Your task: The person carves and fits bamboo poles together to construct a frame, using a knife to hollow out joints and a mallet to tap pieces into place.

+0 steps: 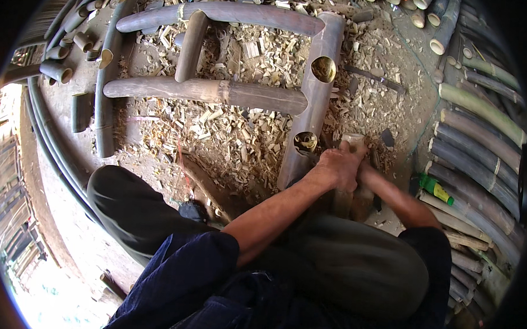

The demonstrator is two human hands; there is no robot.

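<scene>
Both my hands meet to the right of a bamboo frame's thick crosspiece [324, 45]. My left hand [339, 167] is closed around a short pale bamboo piece [343, 204], whose top end shows beyond the fingers. Pressed close against it, my right hand [362, 158] is also closed on this piece; some of its fingers are hidden. A brownish short piece [362, 204] stands just below the hands, partly covered by my right wrist. Two cut holes, an upper one [323, 69] and a lower one [305, 142], open in the crosspiece.
Two long bamboo rails, one far [251, 14] and one nearer [167, 88], join the crosspiece to a left bamboo pole [106, 101]. Bamboo chips [241, 137] litter the ground. Stacked poles [479, 149] line the right, beside a green and yellow bottle [435, 188].
</scene>
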